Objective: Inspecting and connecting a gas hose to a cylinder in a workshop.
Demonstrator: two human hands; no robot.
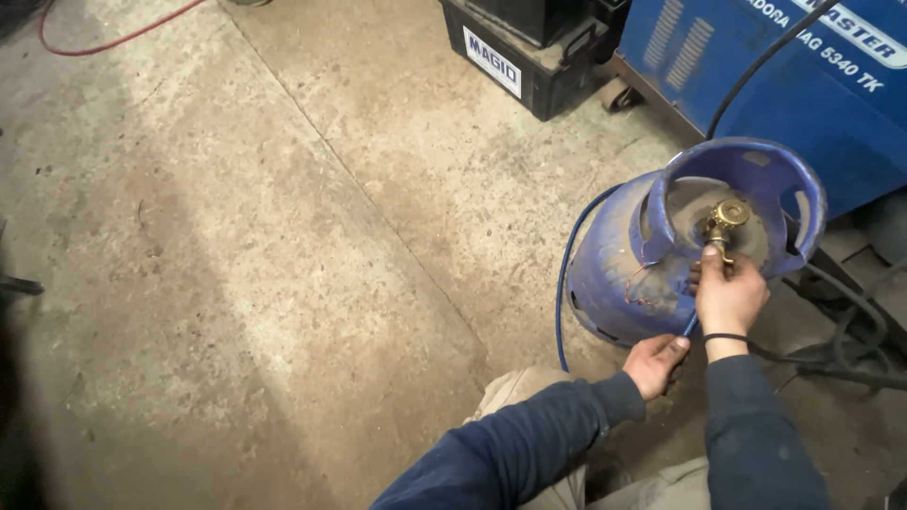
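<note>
Standing scuffed and dusty, blue gas cylinder (614, 264) bears brass valve (726, 219).

workshop | blue welding machine (812, 85) | gas cylinder (652, 255) | stained concrete floor (283, 236)

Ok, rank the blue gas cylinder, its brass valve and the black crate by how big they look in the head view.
1. Blue gas cylinder, largest.
2. Black crate; it is cut off by the frame edge and lies farther away, so its true size is unsure.
3. Brass valve, smallest, gripped by the right hand.
</note>
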